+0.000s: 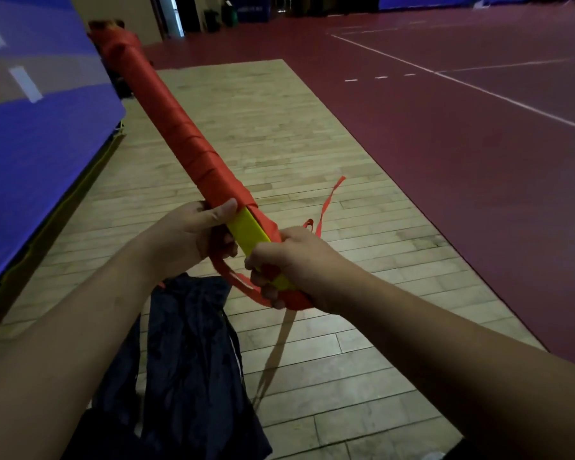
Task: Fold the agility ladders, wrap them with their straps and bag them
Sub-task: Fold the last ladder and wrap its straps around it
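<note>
One folded agility ladder, a long bundle of flat yellow plastic rungs wound in red fabric strap, is held in the air, slanting from the person's two hands away to the upper left over a pale wooden plank floor. The left hand grips the bundle just where the tight wrapping ends, fingers curled underneath and thumb laid across the top. The right hand is closed round the near end, its fingers clamped on both the bare yellow rungs and the red strap there. Between the hands one slack strap loop sags, and one loose strap tail sticks up just right of the right hand. One dark navy fabric bag sits crumpled below the forearms. Whether it touches the ladder cannot be told. A blue padded panel stands at left and a maroon court floor lies at right.
</note>
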